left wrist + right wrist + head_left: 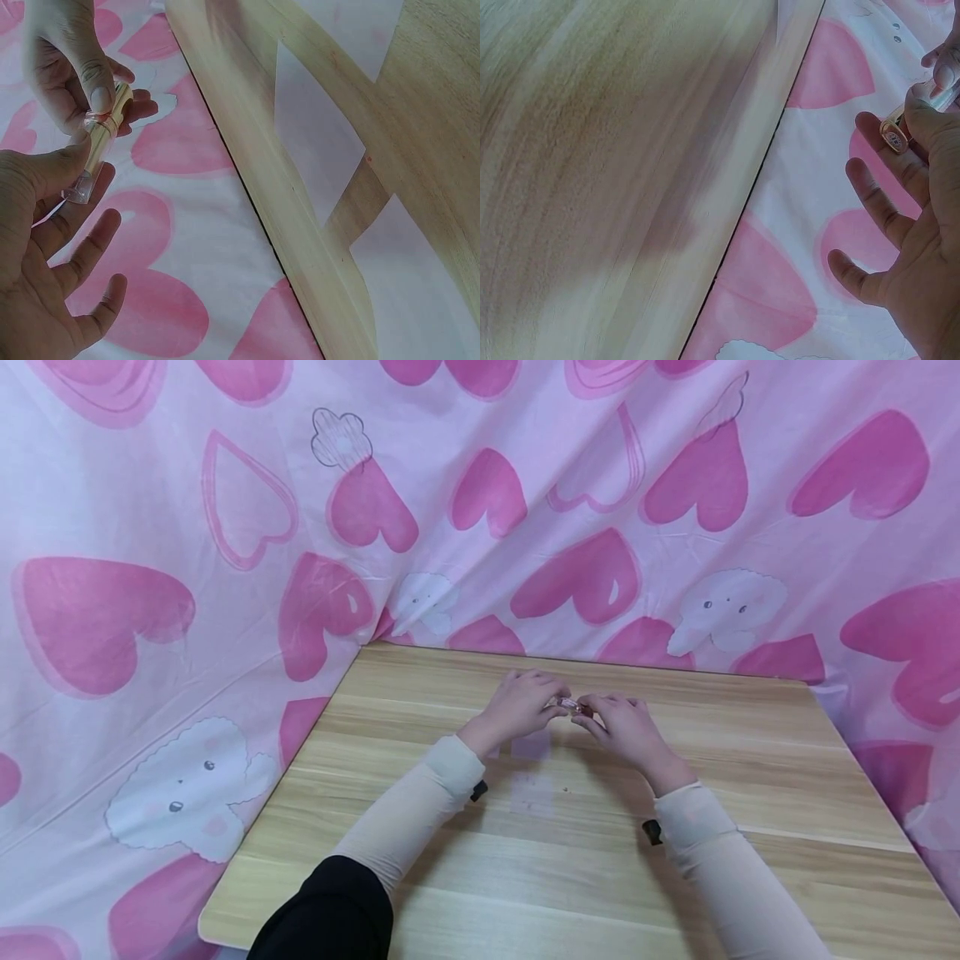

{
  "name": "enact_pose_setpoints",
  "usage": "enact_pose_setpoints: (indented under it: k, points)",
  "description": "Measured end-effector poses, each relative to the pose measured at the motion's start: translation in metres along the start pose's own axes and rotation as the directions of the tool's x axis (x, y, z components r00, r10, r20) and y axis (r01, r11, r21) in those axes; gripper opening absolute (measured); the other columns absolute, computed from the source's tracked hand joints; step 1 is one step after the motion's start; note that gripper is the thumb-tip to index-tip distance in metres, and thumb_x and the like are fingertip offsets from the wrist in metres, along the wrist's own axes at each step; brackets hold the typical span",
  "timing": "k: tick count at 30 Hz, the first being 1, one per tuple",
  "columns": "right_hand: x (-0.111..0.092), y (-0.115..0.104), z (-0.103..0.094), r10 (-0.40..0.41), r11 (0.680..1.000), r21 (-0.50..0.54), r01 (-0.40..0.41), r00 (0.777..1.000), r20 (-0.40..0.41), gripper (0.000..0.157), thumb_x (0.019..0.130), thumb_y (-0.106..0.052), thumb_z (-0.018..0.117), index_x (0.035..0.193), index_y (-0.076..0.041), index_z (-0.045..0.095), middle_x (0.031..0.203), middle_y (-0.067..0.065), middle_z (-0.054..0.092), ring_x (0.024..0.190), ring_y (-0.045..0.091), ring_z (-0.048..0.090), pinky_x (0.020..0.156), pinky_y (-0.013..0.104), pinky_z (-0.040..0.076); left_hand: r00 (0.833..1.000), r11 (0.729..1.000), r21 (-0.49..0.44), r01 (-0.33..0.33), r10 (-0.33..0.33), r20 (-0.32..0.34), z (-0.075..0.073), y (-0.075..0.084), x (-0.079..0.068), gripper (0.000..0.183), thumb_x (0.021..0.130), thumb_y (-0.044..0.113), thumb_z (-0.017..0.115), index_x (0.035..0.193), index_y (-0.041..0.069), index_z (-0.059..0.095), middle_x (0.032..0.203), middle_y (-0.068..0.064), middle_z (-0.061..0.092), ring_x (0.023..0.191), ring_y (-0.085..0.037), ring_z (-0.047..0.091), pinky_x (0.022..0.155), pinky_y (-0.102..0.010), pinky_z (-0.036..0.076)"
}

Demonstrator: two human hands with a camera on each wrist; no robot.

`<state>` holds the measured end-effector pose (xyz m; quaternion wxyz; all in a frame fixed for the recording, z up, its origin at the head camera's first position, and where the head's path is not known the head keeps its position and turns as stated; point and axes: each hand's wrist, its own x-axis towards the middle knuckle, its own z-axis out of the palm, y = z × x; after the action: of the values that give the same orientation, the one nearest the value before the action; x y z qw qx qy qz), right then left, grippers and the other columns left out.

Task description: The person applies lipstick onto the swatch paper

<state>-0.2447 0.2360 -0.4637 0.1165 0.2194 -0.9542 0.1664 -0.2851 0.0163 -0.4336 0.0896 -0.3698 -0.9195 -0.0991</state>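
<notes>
Between my two hands, over the far part of the table, is a small slim packet (574, 707). The left wrist view shows it as a pale yellow, stick-like bundle (100, 142) with clear plastic at its lower end. My left hand (517, 706) pinches that clear end between thumb and index finger, its other fingers spread. My right hand (626, 731) pinches the opposite end with thumb and fingers. In the right wrist view the packet's end (894, 138) shows a gold-coloured oval rim around a small reddish pattern, beside the right thumb and index finger.
Thin whitish squares (532, 793) lie on the wooden table (420, 693) below the hands; the left wrist view shows several such sheets (315, 135). A tiny crumb (566, 790) lies near them. Pink heart-print cloth (450, 485) hangs behind the table and at its sides.
</notes>
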Motion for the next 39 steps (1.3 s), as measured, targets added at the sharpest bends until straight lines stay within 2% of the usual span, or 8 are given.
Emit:
enact_pose_setpoints:
  k: [5, 13, 24, 32, 39]
  points:
    - [0.000, 0.001, 0.001, 0.001, 1.000, 0.004, -0.001, 1.000, 0.004, 0.029, 0.100, -0.043, 0.060, 0.116, -0.020, 0.067, 0.098, -0.005, 0.072, 0.103, 0.026, 0.063, 0.090, 0.063, 0.041, 1.000, 1.000, 0.003, 0.005, -0.005, 0.007, -0.001, 0.000, -0.001, 0.031, 0.096, 0.049, 0.063, 0.123, 0.033, 0.066, 0.129, 0.015, 0.065, 0.125, -0.013, 0.053, 0.105, -0.048, 0.037]
    - [-0.001, 0.005, 0.001, 0.039, 0.999, -0.008, -0.039, 0.999, 0.032, 0.024, 0.099, -0.039, 0.064, 0.112, -0.019, 0.067, 0.097, -0.005, 0.071, 0.103, 0.025, 0.063, 0.093, 0.065, 0.039, 1.000, 1.000, -0.010, 0.011, -0.011, -0.021, -0.008, -0.004, -0.003, 0.030, 0.098, 0.044, 0.064, 0.124, 0.029, 0.067, 0.124, 0.012, 0.068, 0.120, -0.014, 0.056, 0.099, -0.038, 0.040]
    - [-0.003, 0.008, 0.002, 0.050, 0.999, 0.013, -0.051, 0.998, 0.032, 0.021, 0.099, -0.039, 0.064, 0.110, -0.021, 0.067, 0.098, -0.006, 0.072, 0.102, 0.025, 0.062, 0.093, 0.065, 0.037, 0.999, 1.000, -0.023, 0.019, -0.020, -0.045, -0.005, -0.011, -0.002, 0.034, 0.097, 0.050, 0.061, 0.124, 0.030, 0.066, 0.121, 0.013, 0.068, 0.121, -0.013, 0.055, 0.096, -0.038, 0.039]
    - [-0.002, 0.009, 0.003, 0.055, 0.998, 0.001, -0.055, 0.998, 0.030, 0.020, 0.098, -0.039, 0.064, 0.109, -0.023, 0.068, 0.096, -0.007, 0.072, 0.098, 0.024, 0.061, 0.090, 0.061, 0.038, 0.999, 0.999, -0.015, 0.030, -0.031, -0.040, -0.006, -0.015, -0.004, 0.034, 0.097, 0.048, 0.062, 0.125, 0.029, 0.066, 0.125, 0.012, 0.068, 0.124, -0.014, 0.054, 0.102, -0.042, 0.037]
    - [-0.004, 0.011, 0.004, 0.072, 0.997, 0.003, -0.072, 0.996, 0.046, 0.021, 0.099, -0.039, 0.063, 0.110, -0.021, 0.068, 0.097, -0.005, 0.071, 0.101, 0.026, 0.061, 0.091, 0.063, 0.037, 0.998, 1.000, -0.006, 0.029, -0.030, -0.049, -0.003, -0.020, -0.006, 0.033, 0.097, 0.046, 0.065, 0.125, 0.028, 0.067, 0.126, 0.011, 0.068, 0.123, -0.014, 0.054, 0.098, -0.042, 0.038]
